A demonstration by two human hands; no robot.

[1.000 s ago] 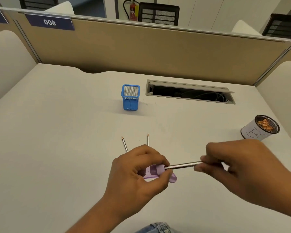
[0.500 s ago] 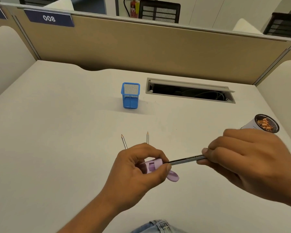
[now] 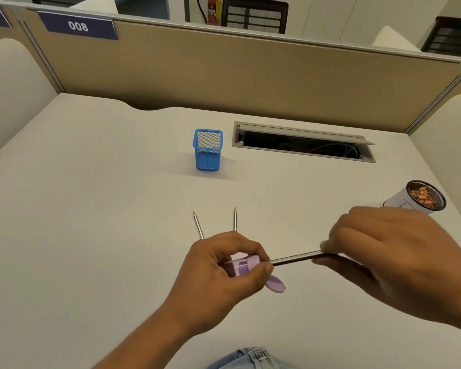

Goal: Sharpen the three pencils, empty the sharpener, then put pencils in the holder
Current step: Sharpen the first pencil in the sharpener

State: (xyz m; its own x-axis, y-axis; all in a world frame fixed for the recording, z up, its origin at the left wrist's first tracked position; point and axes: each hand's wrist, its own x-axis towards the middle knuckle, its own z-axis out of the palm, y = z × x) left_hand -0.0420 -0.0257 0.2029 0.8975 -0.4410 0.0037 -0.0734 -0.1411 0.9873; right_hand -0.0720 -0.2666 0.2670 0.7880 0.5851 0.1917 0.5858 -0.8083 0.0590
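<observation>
At lower centre, I am gripping the sharpener (image 3: 244, 266) in my left hand (image 3: 224, 272) while my right hand (image 3: 389, 251), now rolled knuckles-up, is twisting the third pencil (image 3: 296, 258).

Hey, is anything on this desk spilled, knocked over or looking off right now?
Nothing spilled. The white cup of shavings leans, but likely just wide-angle view. The blue holder stands upright and empty. The purple sharpener has its flap hanging open while the third pencil is in it.

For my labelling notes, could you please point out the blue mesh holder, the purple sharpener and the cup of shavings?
blue mesh holder (image 3: 207, 158): head view, front wall.
purple sharpener (image 3: 244, 265): head view, body.
cup of shavings (image 3: 399, 201): head view, white side.
</observation>
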